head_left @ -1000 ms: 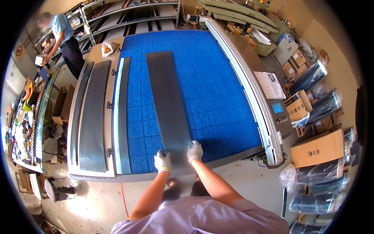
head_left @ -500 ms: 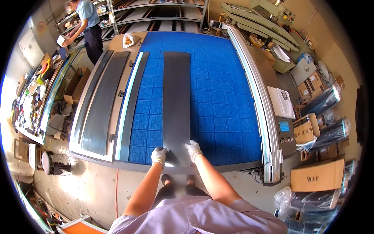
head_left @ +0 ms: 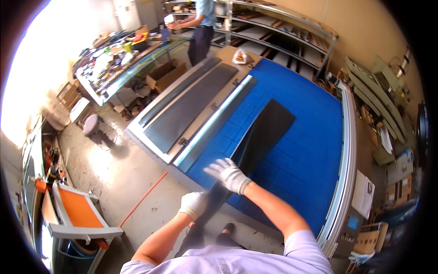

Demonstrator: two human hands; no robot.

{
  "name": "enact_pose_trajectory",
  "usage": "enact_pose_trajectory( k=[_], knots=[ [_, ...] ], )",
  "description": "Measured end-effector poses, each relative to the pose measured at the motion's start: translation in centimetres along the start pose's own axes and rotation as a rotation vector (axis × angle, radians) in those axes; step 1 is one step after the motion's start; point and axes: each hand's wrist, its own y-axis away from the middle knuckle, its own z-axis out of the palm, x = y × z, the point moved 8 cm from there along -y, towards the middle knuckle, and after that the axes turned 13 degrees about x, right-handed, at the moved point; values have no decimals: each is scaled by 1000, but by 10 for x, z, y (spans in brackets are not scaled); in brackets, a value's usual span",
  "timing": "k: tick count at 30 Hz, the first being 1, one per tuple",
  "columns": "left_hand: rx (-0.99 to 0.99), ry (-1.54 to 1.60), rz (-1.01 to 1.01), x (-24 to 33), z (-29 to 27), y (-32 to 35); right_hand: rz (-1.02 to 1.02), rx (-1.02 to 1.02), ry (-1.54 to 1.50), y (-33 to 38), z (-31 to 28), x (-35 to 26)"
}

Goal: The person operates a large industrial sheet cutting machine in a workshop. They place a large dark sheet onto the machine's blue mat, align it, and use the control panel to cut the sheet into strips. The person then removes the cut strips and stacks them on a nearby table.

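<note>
A long dark flat strip (head_left: 267,130) slants over the blue grid-patterned bed (head_left: 315,123) of a low machine table, its near end lifted past the front edge. At that near end my left hand (head_left: 193,204), in a pale knit glove, is closed on the strip's edge. My right hand (head_left: 229,176), gloved alike, lies across the strip with fingers stretched out towards the left; whether the palm presses on it is hidden. Part of the strip by my hands is smeared by motion.
Other dark strips (head_left: 189,109) lie on the table's left side, beside a pale rail (head_left: 214,123). A long metal beam (head_left: 344,173) borders the right side. A person (head_left: 203,32) stands behind a cluttered bench (head_left: 114,73). An orange-topped frame (head_left: 82,210) stands lower left.
The strip has swung from straight ahead to a slant and its near end has come up. My right hand has moved leftward over it, fingers spread. The view has turned left.
</note>
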Motion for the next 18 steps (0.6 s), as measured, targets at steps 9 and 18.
enact_pose_trajectory(
  k=[9, 18],
  knots=[
    [572, 1611, -145, -297, -164, 72, -329, -238, -162, -196, -77, -91],
    [761, 1547, 390, -230, -275, 73, -399, 486, -322, -429, -329, -271]
  ],
)
